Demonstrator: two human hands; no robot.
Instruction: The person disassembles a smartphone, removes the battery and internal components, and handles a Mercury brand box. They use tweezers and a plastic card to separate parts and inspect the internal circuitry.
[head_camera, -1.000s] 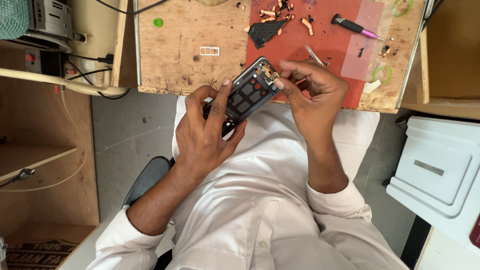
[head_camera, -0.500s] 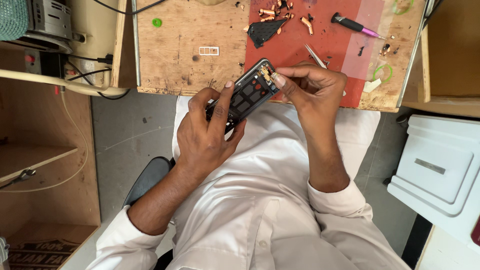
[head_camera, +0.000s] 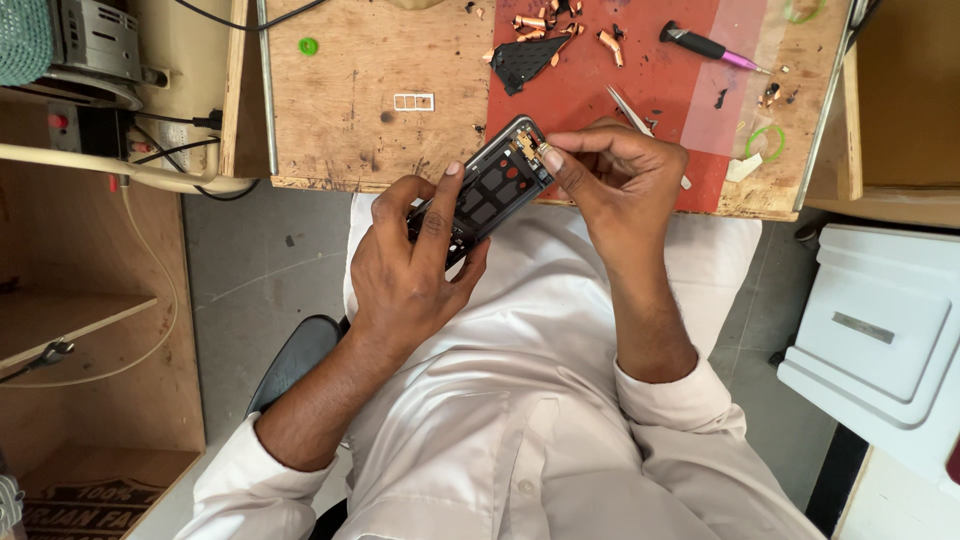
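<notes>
My left hand (head_camera: 420, 265) grips the opened phone frame (head_camera: 487, 187) firmly while my right hand (head_camera: 615, 170) fingertips pinch lightly, steadily at its top-corner part.

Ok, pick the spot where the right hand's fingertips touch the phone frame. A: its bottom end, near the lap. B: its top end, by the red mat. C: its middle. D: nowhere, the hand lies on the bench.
B: the right hand pinches the top end of the phone frame, next to the red mat, while the left hand holds its lower part.
</notes>
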